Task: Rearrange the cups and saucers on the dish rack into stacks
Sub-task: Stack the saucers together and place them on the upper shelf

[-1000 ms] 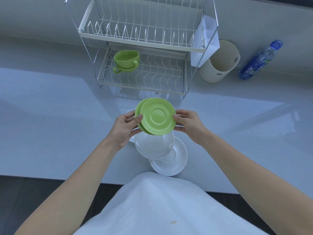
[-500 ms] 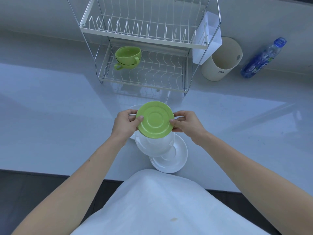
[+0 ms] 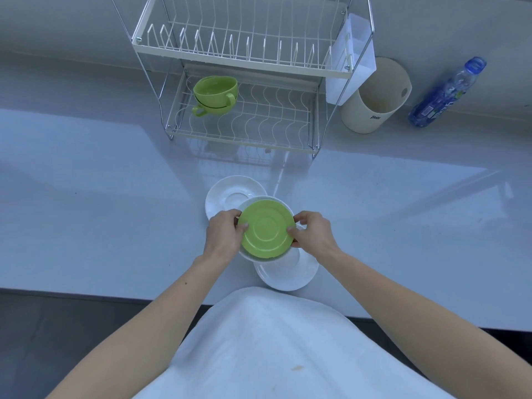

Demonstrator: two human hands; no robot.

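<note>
Gripping the green saucer [image 3: 267,229] at opposite edges, I have my left hand [image 3: 223,233] and right hand [image 3: 312,233] pinching it, one on each side, over a white saucer [image 3: 266,197] on the counter [image 3: 115,197]. I can't tell if the two touch. Two green cups [image 3: 215,95] sit nested on the left of the lower shelf of the dish rack [image 3: 244,57].

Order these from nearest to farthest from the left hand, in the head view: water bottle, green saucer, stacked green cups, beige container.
1. green saucer, gripped at its left edge by the left hand.
2. stacked green cups, behind the hand, on the lower shelf of the rack.
3. beige container, right of the rack.
4. water bottle, far right.
</note>
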